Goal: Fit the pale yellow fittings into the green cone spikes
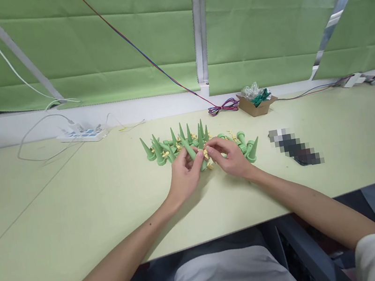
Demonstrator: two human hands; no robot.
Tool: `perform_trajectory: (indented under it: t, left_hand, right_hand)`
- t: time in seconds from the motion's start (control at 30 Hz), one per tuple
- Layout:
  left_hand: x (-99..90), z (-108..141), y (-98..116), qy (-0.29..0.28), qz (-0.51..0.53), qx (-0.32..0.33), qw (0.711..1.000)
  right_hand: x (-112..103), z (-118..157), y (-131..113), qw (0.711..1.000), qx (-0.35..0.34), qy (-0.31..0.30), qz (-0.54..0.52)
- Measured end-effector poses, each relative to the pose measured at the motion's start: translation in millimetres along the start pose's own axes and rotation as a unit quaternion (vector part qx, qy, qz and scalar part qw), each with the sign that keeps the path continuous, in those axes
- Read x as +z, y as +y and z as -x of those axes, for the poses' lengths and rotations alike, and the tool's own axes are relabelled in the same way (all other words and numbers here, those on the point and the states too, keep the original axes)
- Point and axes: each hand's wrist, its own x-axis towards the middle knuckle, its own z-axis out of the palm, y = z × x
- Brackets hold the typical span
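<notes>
My left hand point(186, 171) is closed round a green cone point(188, 148), which tilts with its tip up and to the left. My right hand point(228, 155) pinches a small yellow piece point(205, 153) against the cone's side, close to the left thumb. Behind both hands lies a spread of green cones point(158, 151), several upright and others tipped over, with small yellow pieces among them. Another green cone point(253, 150) leans at the right end of the spread. The fingers partly hide the held cone and the yellow piece.
A small cardboard box point(256, 106) with clear plastic and green material stands at the back, beside coiled red and blue wire point(224, 106). A white power strip point(83, 136) with cables is at back left. A dark, pixelated object point(295, 148) lies at right.
</notes>
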Motion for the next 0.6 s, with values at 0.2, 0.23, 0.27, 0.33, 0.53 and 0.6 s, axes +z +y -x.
perform_trajectory:
  t: [0.2,0.23,0.27,0.33,0.53,0.6]
  left_hand:
    - [-1.2,-0.5,-1.6,-0.016,0.019,-0.019,1.000]
    - [-1.4,-0.6,-2.0,-0.020,0.021,-0.018,0.999]
    - [-1.5,-0.6,-2.2,-0.023,0.023,-0.018,0.999]
    - [-1.6,-0.6,-1.9,-0.027,0.026,-0.019,0.999]
    - [-1.6,0.2,0.7,-0.029,0.012,-0.014,0.999]
    - [-1.8,0.3,0.8,-0.031,0.011,-0.012,0.999]
  right_hand:
    - [0.8,0.4,-3.9,0.999,0.004,-0.014,-0.034]
    - [1.0,0.3,-4.3,0.999,0.002,-0.015,-0.038]
    - [1.1,0.2,-4.5,0.999,0.001,-0.016,-0.040]
    - [1.3,0.0,-4.4,0.999,0.002,-0.017,-0.038]
    - [0.8,0.5,-2.1,0.999,0.005,-0.018,-0.036]
    - [0.4,0.7,-1.4,0.999,0.008,-0.021,-0.034]
